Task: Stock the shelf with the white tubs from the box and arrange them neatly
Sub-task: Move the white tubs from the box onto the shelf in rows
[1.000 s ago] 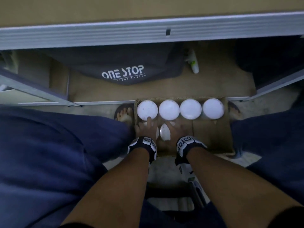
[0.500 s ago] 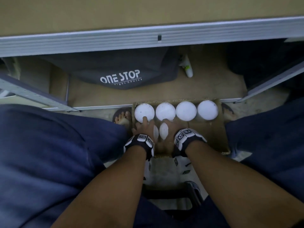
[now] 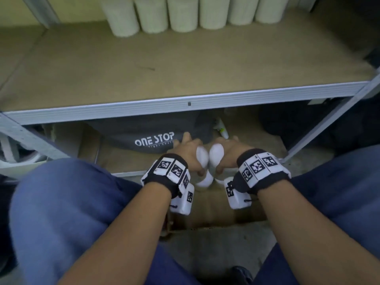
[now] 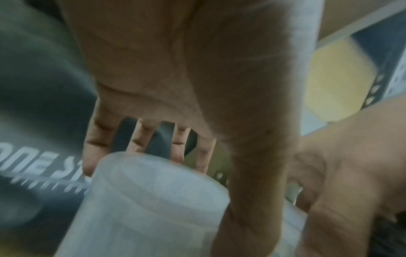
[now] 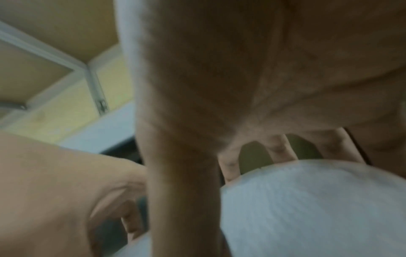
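Both hands are loaded. Our left hand [image 3: 189,150] wraps one white tub [image 3: 202,157], thumb down its side and fingers spread behind it in the left wrist view. Our right hand [image 3: 228,150] wraps a second tub [image 3: 216,154] the same way. The two tubs sit side by side, touching or nearly so, below the shelf's front edge [image 3: 189,103].

Six tubs [image 3: 185,15] stand in a row along the shelf's back edge; the board in front of them is bare.

Risks as we judge them:
- the front edge lies between the tubs and the board; a shallow lift would clip a lid against it.
- smooth plastic held one-handed could slip if tilted.
- held this close, the tubs may knock together and twist loose.
- setting down too far back could topple the standing row.

Both wrist views are blurred, so grip firmness is uncertain. More white shapes [image 3: 205,181] show beneath the hands, probably tubs left in the box.
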Motion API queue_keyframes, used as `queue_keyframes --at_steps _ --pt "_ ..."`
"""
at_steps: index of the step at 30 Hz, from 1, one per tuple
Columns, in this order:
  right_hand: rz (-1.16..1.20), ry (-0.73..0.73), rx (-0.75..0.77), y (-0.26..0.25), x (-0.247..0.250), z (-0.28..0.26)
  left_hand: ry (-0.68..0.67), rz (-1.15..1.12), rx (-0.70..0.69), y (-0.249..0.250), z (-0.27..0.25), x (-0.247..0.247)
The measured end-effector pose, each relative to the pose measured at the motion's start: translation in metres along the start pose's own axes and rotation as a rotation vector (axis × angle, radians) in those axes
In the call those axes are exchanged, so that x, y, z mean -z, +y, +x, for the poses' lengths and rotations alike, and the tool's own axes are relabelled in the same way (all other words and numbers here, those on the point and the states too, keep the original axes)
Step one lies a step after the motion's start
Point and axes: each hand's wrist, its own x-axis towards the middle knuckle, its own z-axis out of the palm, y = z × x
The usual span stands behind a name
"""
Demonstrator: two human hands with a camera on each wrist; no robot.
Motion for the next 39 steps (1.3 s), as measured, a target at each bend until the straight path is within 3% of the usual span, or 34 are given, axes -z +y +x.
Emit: queue_keyframes --at_steps 8,15,24,28,39 --pt "0.056 0.146 0.041 -0.004 0.081 -0.09 0.241 -0.051 -0.175 0.026 -0.066 0.082" --pt "0.126 0.341 0.17 -0.014 0.124 -0.132 0.443 -0.058 -0.219 0.035 -0.099 0.14" --pt "0.199 0.574 0.26 -0.01 0.164 -0.11 0.544 -0.122 -0.19 0.041 -0.076 0.184" --pt "0.209 0.639 0.271 -0.011 0.169 -0.086 0.527 -0.131 -0.147 0.041 -0.053 0.194" --pt "0.264 0.579 0.221 -0.008 0.165 -0.03 0.464 -0.087 -0.104 0.033 -0.024 0.195"
